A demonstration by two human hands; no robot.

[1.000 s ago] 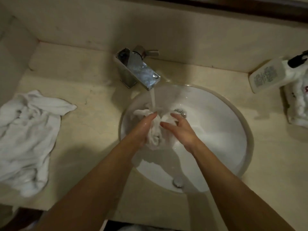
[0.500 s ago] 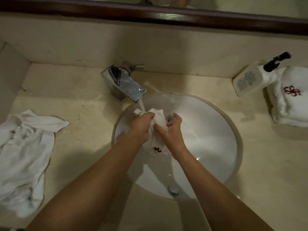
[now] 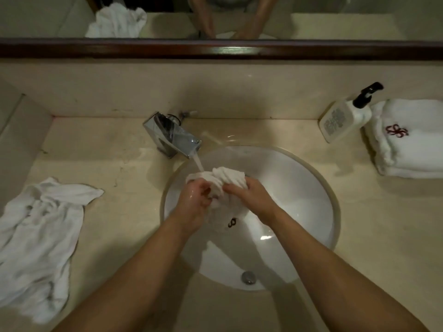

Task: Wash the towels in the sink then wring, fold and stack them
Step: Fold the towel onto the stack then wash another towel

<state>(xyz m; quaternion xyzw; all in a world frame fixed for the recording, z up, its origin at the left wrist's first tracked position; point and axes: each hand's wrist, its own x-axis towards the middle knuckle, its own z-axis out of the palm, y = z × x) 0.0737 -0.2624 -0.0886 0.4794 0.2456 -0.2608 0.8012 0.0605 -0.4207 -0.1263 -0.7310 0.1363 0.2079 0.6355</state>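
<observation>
A wet white towel point(image 3: 227, 179) with a dark red emblem is bunched up over the round white sink point(image 3: 311, 188), under water running from the chrome faucet point(image 3: 171, 137). My left hand point(image 3: 194, 200) grips the towel's left side and my right hand point(image 3: 251, 196) grips its right side, fingers curled into the cloth. The towel's lower end hangs between my wrists. A crumpled white towel point(image 3: 38, 236) lies on the counter at the left. Folded white towels point(image 3: 412, 144) with a red emblem are stacked at the right.
A white pump bottle point(image 3: 345, 118) lies tilted against the folded stack at the back right. The beige counter point(image 3: 119, 164) surrounds the sink. A mirror with a dark wooden frame point(image 3: 215, 49) runs along the back wall.
Both hands have closed on the towel and bunched it up under the running water. The camera has tilted up, bringing the mirror and the folded stack into view.
</observation>
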